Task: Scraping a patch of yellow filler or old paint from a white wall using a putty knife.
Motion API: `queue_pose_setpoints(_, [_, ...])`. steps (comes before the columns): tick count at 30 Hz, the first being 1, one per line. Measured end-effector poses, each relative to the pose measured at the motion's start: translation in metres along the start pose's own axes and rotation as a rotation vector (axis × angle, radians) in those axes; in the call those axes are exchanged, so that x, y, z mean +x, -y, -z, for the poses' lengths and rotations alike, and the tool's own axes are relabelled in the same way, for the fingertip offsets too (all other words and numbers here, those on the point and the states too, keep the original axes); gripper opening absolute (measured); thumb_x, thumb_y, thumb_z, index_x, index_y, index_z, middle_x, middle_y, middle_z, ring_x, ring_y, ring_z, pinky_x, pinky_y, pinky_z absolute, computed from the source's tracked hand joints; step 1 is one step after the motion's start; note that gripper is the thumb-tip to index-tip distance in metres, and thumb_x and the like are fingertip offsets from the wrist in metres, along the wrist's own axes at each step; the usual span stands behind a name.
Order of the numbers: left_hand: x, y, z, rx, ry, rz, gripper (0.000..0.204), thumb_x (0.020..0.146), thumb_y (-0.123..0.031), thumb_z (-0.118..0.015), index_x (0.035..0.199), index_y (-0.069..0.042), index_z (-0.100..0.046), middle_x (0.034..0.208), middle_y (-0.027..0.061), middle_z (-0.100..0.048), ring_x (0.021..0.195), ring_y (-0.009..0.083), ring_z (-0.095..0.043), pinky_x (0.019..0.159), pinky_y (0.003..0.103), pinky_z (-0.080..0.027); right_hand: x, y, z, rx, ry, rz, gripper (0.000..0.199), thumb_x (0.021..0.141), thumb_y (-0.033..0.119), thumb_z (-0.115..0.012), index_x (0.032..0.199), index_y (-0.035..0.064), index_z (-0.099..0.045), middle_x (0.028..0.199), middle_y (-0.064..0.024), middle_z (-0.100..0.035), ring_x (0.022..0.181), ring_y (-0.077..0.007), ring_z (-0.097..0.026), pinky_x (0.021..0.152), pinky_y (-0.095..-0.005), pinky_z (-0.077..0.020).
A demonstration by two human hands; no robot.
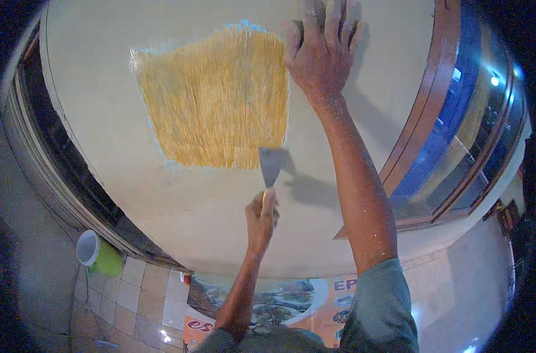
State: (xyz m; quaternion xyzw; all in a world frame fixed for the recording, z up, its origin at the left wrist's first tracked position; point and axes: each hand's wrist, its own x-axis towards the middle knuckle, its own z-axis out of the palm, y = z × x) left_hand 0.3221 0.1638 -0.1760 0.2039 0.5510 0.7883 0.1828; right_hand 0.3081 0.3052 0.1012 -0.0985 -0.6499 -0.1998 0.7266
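My left hand [260, 216] is closed round the handle of a scraper [272, 165] with a flat grey metal blade. The blade points up and its edge lies at the lower right corner of a yellow-brown, streaky patch [215, 100] on the pale wall [97, 117]. Ragged whitish and light-blue edges surround this patch. Higher up, my right hand [322, 53] rests flat against the wall just right of the patch, its fingers apart and holding nothing. Pale dust specks the right forearm and hand.
On the right is a brown-framed window [423, 100] with dark and blue panes. A dark opening [74, 147] curves along the left side. Below stand a green bucket [106, 259] with a white inside, a tiled floor [132, 294] and a colourful printed banner [324, 294].
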Motion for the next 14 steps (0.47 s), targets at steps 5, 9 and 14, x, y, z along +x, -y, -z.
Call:
queue_pose_setpoints(5, [0.019, -0.026, -0.011, -0.049, 0.121, -0.049, 0.038, 0.103, -0.043, -0.055, 0.085, -0.01, -0.061, 0.058, -0.0082, -0.041, 0.045, 0.0021, -0.035, 0.041, 0.021, -0.026, 0.002, 0.0, 0.003, -0.057, 0.001, 0.032, 0.055, 0.101, 0.028, -0.047, 0.152, 0.0083, -0.039, 0.16, -0.0226, -0.026, 0.148, -0.048, -0.019, 0.118, -0.0648, -0.0151])
queue_pose_setpoints(9, [0.0, 0.034, 0.0, 0.006, 0.103, -0.017, 0.035, 0.104, -0.039, -0.053, 0.097, -0.006, -0.063, 0.057, -0.0061, -0.043, 0.044, 0.0034, -0.038, 0.04, 0.023, -0.029, 0.007, -0.007, -0.024, 0.543, -0.32, 0.118, 0.055, 0.101, 0.026, -0.049, 0.152, 0.0083, -0.038, 0.161, -0.0226, -0.025, 0.149, -0.0484, -0.018, 0.118, -0.0653, -0.015])
queue_pose_setpoints(14, [0.002, 0.026, 0.001, -0.062, 0.145, 0.014, 0.037, 0.102, -0.04, -0.056, 0.111, -0.005, -0.064, 0.057, -0.0024, -0.049, 0.042, 0.0064, -0.044, 0.038, 0.024, -0.035, -0.001, -0.005, -0.004, 0.029, -0.027, 0.04, 0.056, 0.103, 0.03, -0.047, 0.154, 0.0103, -0.036, 0.162, -0.022, -0.022, 0.15, -0.0464, -0.018, 0.118, -0.0661, -0.0132])
